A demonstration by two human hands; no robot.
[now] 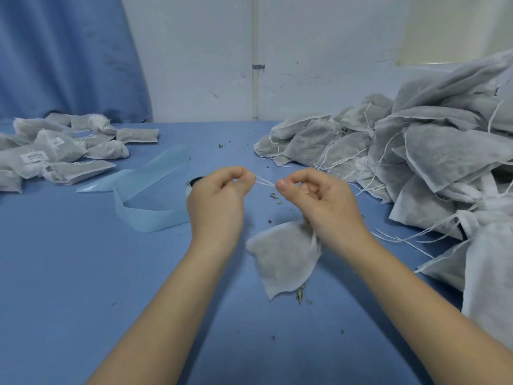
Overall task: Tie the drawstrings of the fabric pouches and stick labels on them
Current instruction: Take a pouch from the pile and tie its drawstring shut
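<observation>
A blue cloth-covered table (69, 273) meets a white wall (194, 51), with a blue curtain (63, 51) at far left. One pouch (283, 254) hangs at centre under the right hand (319, 201). Both hands, left hand (219, 195) too, pinch its white drawstring (265, 182) taut between curled fingertips. Roughly ten labelled pouches (55, 151) lie far left; a large unlabelled heap (416, 168) (too tangled to count) fills the right. One pale blue backing strip (150, 190) curls near the left hand.

White labels (34, 156) are showing on finished pouches (47, 151) lying at about ten o'clock. Their print is appearing too small and blurred to read.
</observation>
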